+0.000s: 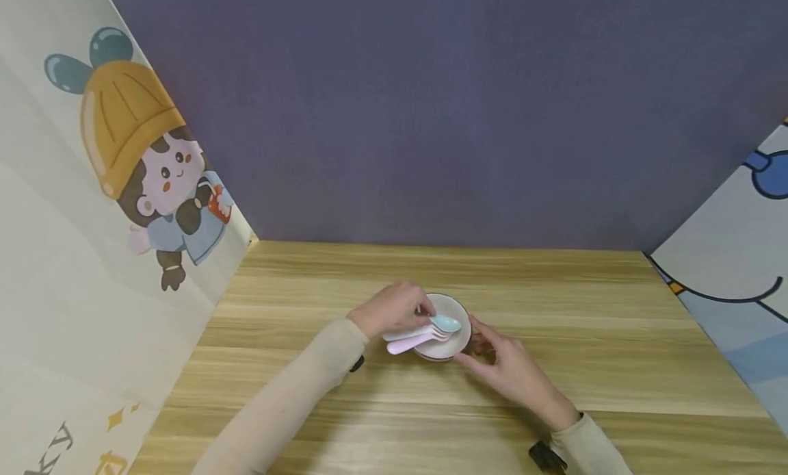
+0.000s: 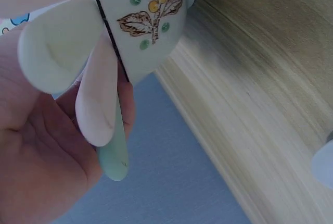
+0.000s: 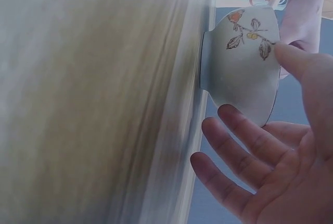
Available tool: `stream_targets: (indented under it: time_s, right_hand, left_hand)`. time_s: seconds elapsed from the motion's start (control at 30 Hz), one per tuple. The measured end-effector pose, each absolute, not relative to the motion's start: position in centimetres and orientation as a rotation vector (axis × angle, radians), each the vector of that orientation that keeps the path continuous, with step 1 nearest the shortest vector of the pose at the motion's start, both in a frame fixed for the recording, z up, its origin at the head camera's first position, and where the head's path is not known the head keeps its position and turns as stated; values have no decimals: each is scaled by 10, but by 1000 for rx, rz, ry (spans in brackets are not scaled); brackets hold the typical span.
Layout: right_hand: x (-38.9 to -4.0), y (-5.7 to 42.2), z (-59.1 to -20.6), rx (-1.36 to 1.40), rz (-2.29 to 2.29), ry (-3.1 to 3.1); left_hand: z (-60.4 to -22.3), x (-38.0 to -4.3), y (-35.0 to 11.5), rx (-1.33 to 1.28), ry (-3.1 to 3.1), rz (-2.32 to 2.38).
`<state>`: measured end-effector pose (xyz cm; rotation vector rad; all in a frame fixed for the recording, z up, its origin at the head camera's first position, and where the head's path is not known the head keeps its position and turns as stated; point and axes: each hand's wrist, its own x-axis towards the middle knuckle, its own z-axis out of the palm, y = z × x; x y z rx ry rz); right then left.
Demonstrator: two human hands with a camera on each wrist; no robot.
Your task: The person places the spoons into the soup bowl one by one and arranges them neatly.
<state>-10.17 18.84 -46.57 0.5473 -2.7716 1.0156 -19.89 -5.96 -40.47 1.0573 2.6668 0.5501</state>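
A white bowl (image 1: pixel 440 304) with a dark rim stands upright on the table. Its outside has a leaf-and-berry print in the left wrist view. Several small plastic spoons lie nested across it, their handles poking out left; lowest is a pink spoon (image 1: pixel 408 343), topmost a light blue spoon (image 1: pixel 446 323). My left hand (image 1: pixel 397 307) pinches the light blue spoon near its handle, the fingertips partly hidden. The left wrist view shows cream (image 2: pixel 60 44), pale pink and green handles beside the palm. My right hand (image 1: pixel 511 369) rests thumb and finger against the bowl's right side, other fingers spread.
The wood-grain table (image 1: pixel 585 311) reaches back to a dark blue-grey panel (image 1: pixel 431 119). A white wall with a cartoon figure (image 1: pixel 172 167) borders it on the left, another printed panel (image 1: pixel 732 242) on the right. Dark wrist devices sit at both sleeves.
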Motion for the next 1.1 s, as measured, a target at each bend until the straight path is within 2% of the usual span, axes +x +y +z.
stream_targets:
  time_s: [0.63,0.93,1.1]
  right_hand:
    - [-104,190,-467,533,981,-2795]
    - [-104,190,-467,537,983,-2783]
    - [-103,190,-468,546,985,-2767]
  left_hand:
    - [-407,-199,-65,1061,2694,634]
    - [-401,-190,-85,1110,2729,819]
    - [-402,-185,-98,1055,2760,888]
